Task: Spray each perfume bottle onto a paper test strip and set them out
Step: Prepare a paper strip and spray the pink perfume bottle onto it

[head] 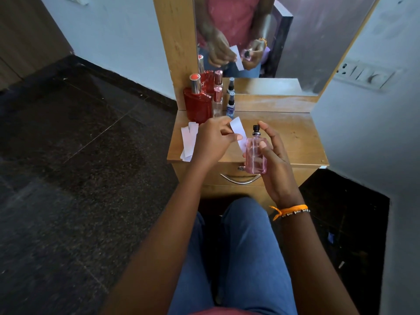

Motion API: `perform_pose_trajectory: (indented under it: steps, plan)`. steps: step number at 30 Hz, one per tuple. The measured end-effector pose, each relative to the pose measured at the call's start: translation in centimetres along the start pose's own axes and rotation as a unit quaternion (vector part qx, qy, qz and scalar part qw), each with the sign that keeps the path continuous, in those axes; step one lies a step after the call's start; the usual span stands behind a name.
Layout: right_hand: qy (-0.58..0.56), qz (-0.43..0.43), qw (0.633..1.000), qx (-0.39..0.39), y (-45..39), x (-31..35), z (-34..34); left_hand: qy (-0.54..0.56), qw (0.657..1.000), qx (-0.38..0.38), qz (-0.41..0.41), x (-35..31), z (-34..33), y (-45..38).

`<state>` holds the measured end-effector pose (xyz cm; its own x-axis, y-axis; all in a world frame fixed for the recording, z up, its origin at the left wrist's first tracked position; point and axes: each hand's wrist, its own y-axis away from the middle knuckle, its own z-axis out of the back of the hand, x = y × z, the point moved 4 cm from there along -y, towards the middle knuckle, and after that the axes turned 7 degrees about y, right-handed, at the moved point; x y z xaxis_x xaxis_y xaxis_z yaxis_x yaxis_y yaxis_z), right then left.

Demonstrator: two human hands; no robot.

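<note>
Bare forearms, blue jeans (245,258), an orange thread bracelet (289,210) on the right wrist.

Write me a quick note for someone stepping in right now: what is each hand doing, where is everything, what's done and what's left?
Left hand: pinching a paper strip upright beside the sprayer.
Right hand: holding the pink bottle, cap off, index finger by the black nozzle.
On the dresser top: spare strips at the left edge; red bottle, slim clear bottle and small blue spray at the back, by the mirror.
Done: no sprayed strips can be told apart.
Left: spray this strip, set it out, then likely the other three bottles.
</note>
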<state>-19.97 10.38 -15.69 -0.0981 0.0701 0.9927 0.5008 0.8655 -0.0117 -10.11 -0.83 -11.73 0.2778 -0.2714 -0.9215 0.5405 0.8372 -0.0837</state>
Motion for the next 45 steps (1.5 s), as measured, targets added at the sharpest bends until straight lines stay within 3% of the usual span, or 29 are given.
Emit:
perform_pose_trajectory:
  steps: [11, 16, 18, 21, 27, 34, 45]
  plan:
    - [0.002, 0.051, 0.998, -0.02, 0.6, 1.5, -0.7, 0.102, 0.991, 0.053, 0.07, -0.7, 0.7, 3.2]
    - [0.117, 0.119, 0.986, -0.031, 1.1, 2.7, -0.8, 0.18, 0.975, 0.026, 0.125, -0.3, 0.7, 4.1]
    - [0.207, 0.145, 0.967, -0.032, 1.1, 3.0, -0.8, 0.204, 0.968, 0.019, 0.145, -0.1, 0.8, 4.4]
    - [0.377, 0.198, 0.903, -0.048, 0.9, 3.1, -1.0, 0.231, 0.958, 0.015, 0.169, 0.3, 0.8, 4.6]
    - [0.473, 0.203, 0.851, -0.103, 1.2, 2.8, -1.4, 0.228, 0.957, 0.029, 0.175, 0.1, 0.4, 5.1]
    - [0.506, 0.217, 0.829, -0.097, 1.4, 2.7, -1.4, 0.227, 0.956, 0.035, 0.182, 0.1, -0.2, 5.5]
    - [0.501, 0.208, 0.834, -0.101, 1.2, 2.4, -1.2, 0.213, 0.96, 0.033, 0.179, 0.7, -0.5, 5.3]
